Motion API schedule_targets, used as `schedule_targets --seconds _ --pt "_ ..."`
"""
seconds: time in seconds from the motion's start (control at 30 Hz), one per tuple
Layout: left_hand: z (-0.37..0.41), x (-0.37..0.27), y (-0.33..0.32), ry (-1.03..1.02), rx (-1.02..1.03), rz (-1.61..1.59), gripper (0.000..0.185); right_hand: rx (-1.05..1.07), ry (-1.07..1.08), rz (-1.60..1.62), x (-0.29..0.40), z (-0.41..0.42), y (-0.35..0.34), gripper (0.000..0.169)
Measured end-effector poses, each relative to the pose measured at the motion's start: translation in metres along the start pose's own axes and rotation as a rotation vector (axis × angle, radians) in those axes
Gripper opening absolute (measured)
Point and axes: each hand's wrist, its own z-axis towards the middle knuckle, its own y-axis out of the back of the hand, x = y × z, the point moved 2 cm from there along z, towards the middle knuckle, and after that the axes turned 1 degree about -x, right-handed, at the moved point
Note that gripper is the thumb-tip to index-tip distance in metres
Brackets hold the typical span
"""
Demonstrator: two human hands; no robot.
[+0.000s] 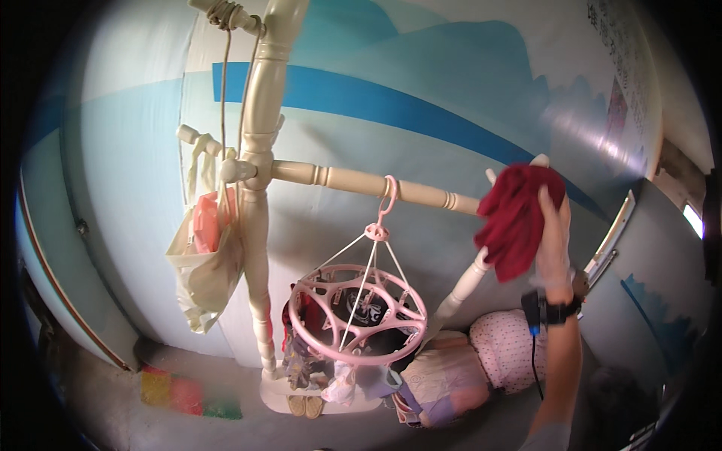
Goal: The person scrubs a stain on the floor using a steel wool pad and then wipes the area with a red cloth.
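My right hand (554, 242), raised at the right, presses against a dark red cloth (516, 217) at the right end of a cream wooden coat rack (350, 183). The cloth covers part of the rack's joint, and its lower folds hang down. My fingertips are partly hidden by it. From the rack's crossbar hangs a round pink plastic clip hanger (358, 358), with socks and other small garments clipped below its ring. My left hand is out of view.
Plastic bags (206, 276) hang on the rack's left post. Low at the right lie a patterned fabric bundle (445, 377) and a pink dotted one (507, 349). Tan slippers (304, 406) rest at the rack's base. A coloured mat (186, 394) lies on the floor, and a painted wall stands behind.
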Motion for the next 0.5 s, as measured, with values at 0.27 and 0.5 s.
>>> schedule_targets --seconds 0.27,0.5 --pt "0.051 -0.135 0.033 0.345 0.323 -0.309 0.046 0.014 -0.506 -0.318 -0.048 -0.193 0.099 0.043" --pt "0.064 -0.348 0.033 -0.334 0.733 -0.536 0.055 -0.249 -0.808 -0.283 -0.103 -0.396 0.198 0.038"
